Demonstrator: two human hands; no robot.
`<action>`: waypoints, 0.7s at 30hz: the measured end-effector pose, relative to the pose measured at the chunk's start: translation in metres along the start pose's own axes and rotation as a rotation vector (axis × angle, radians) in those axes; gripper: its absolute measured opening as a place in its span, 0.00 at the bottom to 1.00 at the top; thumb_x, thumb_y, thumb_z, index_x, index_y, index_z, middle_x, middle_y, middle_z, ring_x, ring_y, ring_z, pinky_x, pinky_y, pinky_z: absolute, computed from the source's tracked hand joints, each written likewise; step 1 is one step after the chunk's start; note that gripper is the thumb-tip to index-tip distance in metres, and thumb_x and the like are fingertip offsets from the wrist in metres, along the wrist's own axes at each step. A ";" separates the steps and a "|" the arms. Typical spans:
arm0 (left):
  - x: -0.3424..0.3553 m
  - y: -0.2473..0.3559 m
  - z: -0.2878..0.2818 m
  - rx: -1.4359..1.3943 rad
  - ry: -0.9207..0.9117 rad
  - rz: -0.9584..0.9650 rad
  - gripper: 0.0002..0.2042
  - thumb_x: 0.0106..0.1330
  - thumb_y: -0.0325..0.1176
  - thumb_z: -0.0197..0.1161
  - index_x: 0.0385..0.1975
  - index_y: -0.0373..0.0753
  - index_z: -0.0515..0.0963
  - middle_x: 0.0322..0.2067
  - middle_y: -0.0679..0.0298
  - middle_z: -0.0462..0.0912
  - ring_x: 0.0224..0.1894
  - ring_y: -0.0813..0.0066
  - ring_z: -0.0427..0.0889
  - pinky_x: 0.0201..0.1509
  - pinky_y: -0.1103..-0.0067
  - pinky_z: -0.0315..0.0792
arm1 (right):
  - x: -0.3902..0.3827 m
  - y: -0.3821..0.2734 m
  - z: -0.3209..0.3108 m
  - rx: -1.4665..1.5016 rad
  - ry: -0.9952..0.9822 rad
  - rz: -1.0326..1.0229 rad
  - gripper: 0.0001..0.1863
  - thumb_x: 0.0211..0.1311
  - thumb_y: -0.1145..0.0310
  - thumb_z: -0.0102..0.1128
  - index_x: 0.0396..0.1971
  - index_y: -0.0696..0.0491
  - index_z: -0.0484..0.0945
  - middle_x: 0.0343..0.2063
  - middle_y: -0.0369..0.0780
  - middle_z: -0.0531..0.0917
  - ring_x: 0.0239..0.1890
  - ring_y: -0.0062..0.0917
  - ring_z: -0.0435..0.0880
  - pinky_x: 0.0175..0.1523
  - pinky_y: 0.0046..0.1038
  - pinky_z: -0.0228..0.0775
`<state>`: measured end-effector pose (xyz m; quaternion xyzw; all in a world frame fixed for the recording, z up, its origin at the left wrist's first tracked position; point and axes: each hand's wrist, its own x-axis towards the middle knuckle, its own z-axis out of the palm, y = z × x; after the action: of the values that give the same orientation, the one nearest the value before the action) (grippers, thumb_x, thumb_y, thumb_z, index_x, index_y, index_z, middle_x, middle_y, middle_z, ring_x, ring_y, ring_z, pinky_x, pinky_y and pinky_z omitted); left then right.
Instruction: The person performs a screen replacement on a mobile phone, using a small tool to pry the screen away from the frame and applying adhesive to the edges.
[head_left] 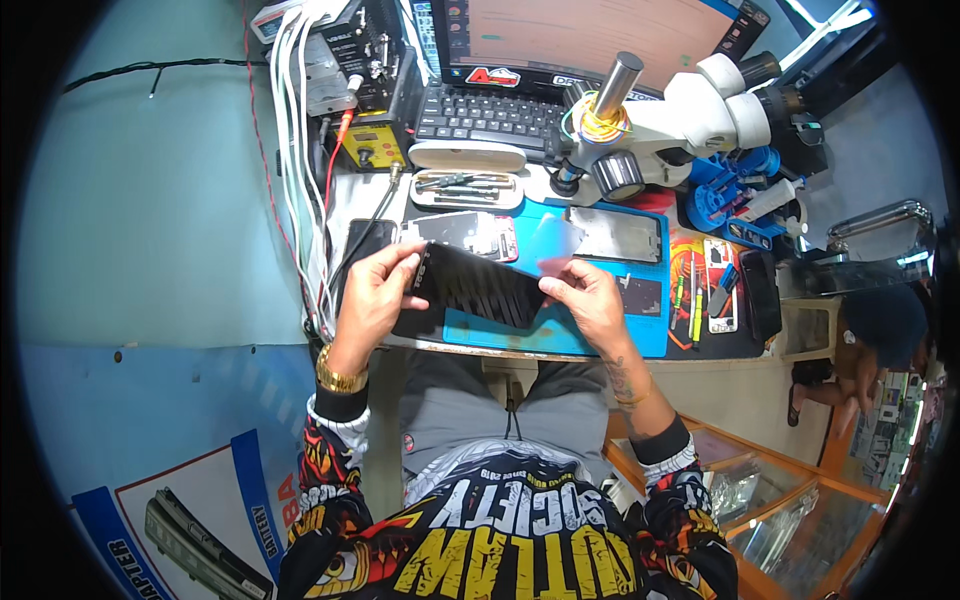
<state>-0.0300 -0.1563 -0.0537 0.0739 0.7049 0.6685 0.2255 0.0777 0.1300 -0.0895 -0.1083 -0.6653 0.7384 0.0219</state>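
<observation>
1. I have the black panel (480, 287) over the left part of the mat (560, 340), raised clear of it and slanting, its right end nearer the body
2. I see the left hand (375, 290) gripping the panel's left end, thumb on the upper face
3. I see the right hand (588, 300) pinching the panel's right end between thumb and fingers
4. A see-through bluish-pink film (555, 240) shows over the mat just beyond the right fingers; I cannot tell whether they hold it too
5. An opened phone (455, 235) lies at the mat's far left corner, a silver frame (615, 237) at its far right corner, a dark plate (640, 295) by its right edge
6. Left of the mat I make out a black phone (368, 238)
7. Right of the mat are screwdrivers (697, 305), a white frame (720, 285) and a dark phone (762, 295)
8. Beyond the mat I get an open case (467, 154), a microscope (690, 120), a keyboard (485, 125) and a monitor (590, 35)
9. Well right of the mat is another person (880, 325)
</observation>
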 end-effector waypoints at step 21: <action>-0.002 -0.021 0.120 0.831 -0.244 0.868 0.46 0.42 0.50 0.84 0.64 0.39 0.73 0.58 0.56 0.76 0.62 0.53 0.75 0.74 0.52 0.60 | -0.038 -0.065 -0.050 -0.247 -0.001 0.169 0.07 0.68 0.72 0.69 0.41 0.58 0.84 0.31 0.32 0.84 0.33 0.14 0.83 0.37 0.21 0.80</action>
<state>0.0256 -0.0502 -0.0748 0.5121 0.7813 0.3550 -0.0358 0.1170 0.1799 -0.0251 -0.1653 -0.7396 0.6502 -0.0542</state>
